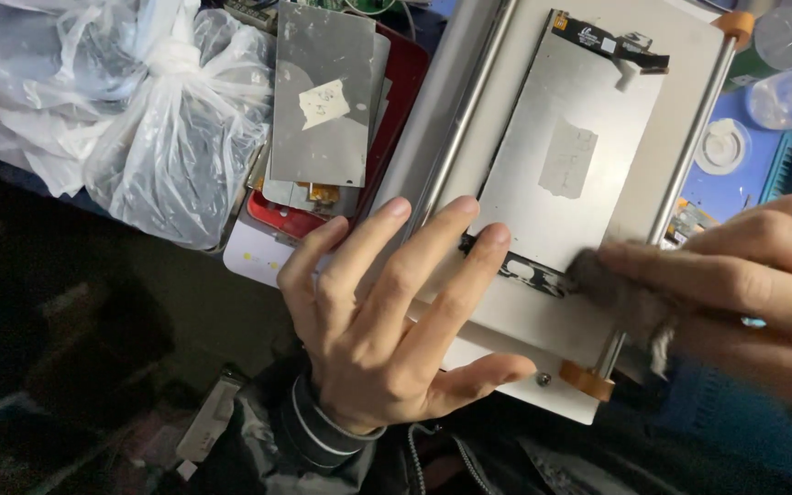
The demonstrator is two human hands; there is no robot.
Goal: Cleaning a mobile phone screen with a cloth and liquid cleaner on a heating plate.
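so the flat silver metal panel (570, 156) lies on the white plate (689, 82); tied clear plastic bags (139, 110) sit far left, stacked grey sheets (323, 101) between.

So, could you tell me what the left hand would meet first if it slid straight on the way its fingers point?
Probably the grey screen panel: the left hand already has fingertips on its lower edge, pointing up along it.

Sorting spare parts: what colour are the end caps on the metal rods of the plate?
Orange, seen in the head view: one end cap near the right hand.
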